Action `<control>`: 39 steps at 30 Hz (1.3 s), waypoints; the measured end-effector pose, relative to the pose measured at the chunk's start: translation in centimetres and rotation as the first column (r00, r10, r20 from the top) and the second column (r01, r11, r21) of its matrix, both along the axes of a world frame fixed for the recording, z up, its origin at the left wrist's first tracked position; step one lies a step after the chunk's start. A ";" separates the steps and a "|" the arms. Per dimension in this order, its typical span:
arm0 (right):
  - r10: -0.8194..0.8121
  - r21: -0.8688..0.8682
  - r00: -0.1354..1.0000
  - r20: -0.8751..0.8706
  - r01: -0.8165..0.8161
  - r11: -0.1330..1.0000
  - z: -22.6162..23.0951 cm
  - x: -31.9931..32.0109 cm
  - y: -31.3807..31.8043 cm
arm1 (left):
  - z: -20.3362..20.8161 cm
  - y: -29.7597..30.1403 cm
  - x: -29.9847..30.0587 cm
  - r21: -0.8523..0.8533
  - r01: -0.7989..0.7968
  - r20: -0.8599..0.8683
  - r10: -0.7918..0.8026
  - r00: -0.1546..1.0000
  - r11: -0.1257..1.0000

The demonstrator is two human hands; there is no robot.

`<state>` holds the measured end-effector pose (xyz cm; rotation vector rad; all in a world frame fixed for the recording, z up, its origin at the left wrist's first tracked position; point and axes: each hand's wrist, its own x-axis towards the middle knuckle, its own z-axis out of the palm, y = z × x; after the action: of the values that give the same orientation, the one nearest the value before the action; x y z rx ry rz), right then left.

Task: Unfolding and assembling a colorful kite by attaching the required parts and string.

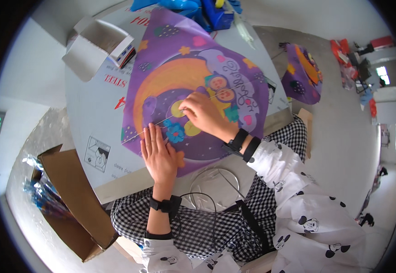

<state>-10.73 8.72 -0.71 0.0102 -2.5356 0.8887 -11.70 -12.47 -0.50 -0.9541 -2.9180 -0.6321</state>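
A purple printed kite (161, 68), with a moon and cartoon figures on it, lies spread over the table before me. Across it runs a thin white rod (134, 137), from the lower left edge toward the right side. My left hand (158, 154) rests flat on the kite's near left part, fingertips touching the line of the rod. Near the middle of the kite, my right hand (204, 113) is closed in a pinch at the rod. Its own fingers hide the exact grip.
The table (81, 123) bears an opened white box (102, 41) at far left and blue bags (189, 7) at the far edge. Another purple kite (303, 75) hangs off the right side. A cardboard box (72, 200) with wrapped items stands at lower left. A clear ring-shaped coil (214, 172) lies near my lap.
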 end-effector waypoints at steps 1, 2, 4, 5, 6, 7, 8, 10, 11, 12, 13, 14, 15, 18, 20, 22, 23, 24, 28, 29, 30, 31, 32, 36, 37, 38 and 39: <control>0.004 0.006 1.000 0.028 -0.004 1.000 0.1 0.0 -0.1 | -0.1 -0.1 0.0 -0.002 0.001 0.000 -0.001 1.000 1.000; -0.004 0.024 0.999 0.054 0.003 1.000 0.1 0.2 -0.2 | -0.2 0.1 0.0 0.006 0.014 -0.001 -0.014 1.000 1.000; -0.009 0.031 0.998 0.057 0.008 0.999 0.3 0.1 -0.1 | -0.2 0.1 0.1 -0.012 -0.004 -0.005 0.004 1.000 1.000; 0.000 0.029 0.998 0.060 -0.002 1.000 0.3 0.1 -0.2 | -0.1 0.1 0.1 -0.014 0.001 -0.008 -0.001 1.000 1.000; -0.003 0.027 0.998 0.057 0.002 1.000 0.3 0.0 -0.3 | 0.1 0.0 0.1 -0.015 0.001 -0.012 -0.001 1.000 1.000; -0.003 0.041 0.998 0.066 0.001 0.999 0.3 0.1 -0.2 | 0.0 0.1 0.1 -0.014 0.001 -0.013 -0.001 1.000 1.000; -0.003 0.055 0.997 0.075 -0.001 0.998 0.2 0.2 -0.1 | 0.0 0.3 0.1 -0.013 0.003 -0.012 -0.004 1.000 1.000; -0.016 0.050 0.997 0.079 0.012 0.999 -0.1 0.3 0.0 | -0.1 0.4 0.2 0.002 0.002 0.000 -0.002 1.000 1.000; -0.026 0.045 0.996 0.083 0.023 0.999 -0.2 0.3 -0.1 | -0.1 0.3 0.2 -0.001 0.001 0.000 -0.001 1.000 1.000; -0.025 0.042 0.996 0.083 0.022 0.999 -0.3 0.3 -0.1 | -0.1 0.4 0.2 0.003 0.004 -0.001 -0.004 1.000 1.000; -0.039 0.043 0.997 0.062 0.037 0.998 -0.3 0.2 -0.3 | 0.0 0.2 0.1 0.004 0.003 -0.003 -0.003 1.000 1.000; -0.053 0.043 0.998 0.041 0.051 0.998 -0.4 0.2 -0.5 | 0.0 0.2 0.1 -0.002 -0.001 -0.003 0.001 1.000 1.000; -0.049 0.037 0.998 0.042 0.047 0.998 -0.4 0.1 -0.5 | 0.0 0.2 0.0 0.000 0.001 -0.004 -0.001 1.000 1.000; -0.056 0.044 0.998 0.022 0.055 0.998 -0.4 0.0 -0.6 | 0.0 0.0 0.0 -0.002 -0.006 -0.007 0.006 1.000 1.000; -0.058 0.049 0.998 0.019 0.057 0.997 -0.6 0.1 -0.4 | 0.0 0.2 0.0 0.019 0.002 -0.005 -0.002 1.000 1.000; -0.073 0.076 0.997 0.015 0.072 0.995 -0.7 0.1 -0.3 | 0.0 0.3 0.0 0.019 0.000 -0.002 0.000 1.000 1.000; -0.069 0.072 0.998 0.015 0.067 0.995 -0.7 0.1 -0.3 | 0.0 0.2 0.0 0.025 0.003 0.002 -0.003 1.000 1.000; -0.072 0.075 0.997 0.024 0.070 0.995 -0.7 0.1 -0.4 | 0.0 0.2 0.0 0.021 -0.001 0.002 0.001 1.000 1.000; -0.069 0.046 0.996 0.049 0.067 0.997 -1.1 0.1 -0.5 | 0.0 0.0 0.0 0.017 0.005 0.000 -0.005 1.000 1.000; -0.069 0.047 0.996 0.049 0.067 0.997 -1.2 0.1 -0.5 | 0.0 0.1 0.0 0.020 0.006 0.001 -0.006 1.000 1.000; -0.069 0.056 0.997 0.046 0.066 0.996 -1.2 0.1 -0.4 | 0.1 0.1 0.0 0.024 0.007 0.003 -0.007 1.000 1.000; -0.068 0.064 0.997 0.042 0.065 0.996 -1.2 0.1 -0.4 | 0.0 0.1 0.0 0.024 0.006 0.002 -0.006 1.000 1.000; -0.067 0.063 0.997 0.041 0.065 0.996 -1.2 0.1 -0.5 | 0.0 0.1 0.0 0.023 0.004 0.001 -0.004 1.000 1.000; -0.087 0.064 0.996 0.016 0.086 0.994 -0.7 0.1 -0.7 | 0.0 0.2 0.1 0.018 -0.001 -0.002 0.001 1.000 1.000; -0.093 0.075 0.996 -0.008 0.093 0.993 -0.6 0.1 -0.7 | 0.0 0.2 0.1 0.018 0.002 -0.003 -0.002 1.000 1.000; -0.096 0.076 0.995 -0.009 0.096 0.992 -0.6 0.1 -0.7 | -0.1 0.2 0.1 0.023 0.003 -0.006 -0.003 1.000 1.000; -0.083 0.060 0.997 0.004 0.083 0.995 -0.5 0.1 -0.7 | -0.1 0.2 0.1 0.028 0.005 -0.009 -0.004 1.000 1.000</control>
<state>-10.63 8.04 -1.24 -0.0788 -2.5477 0.7811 -11.60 -12.30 -0.61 -0.9584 -2.8923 -0.6655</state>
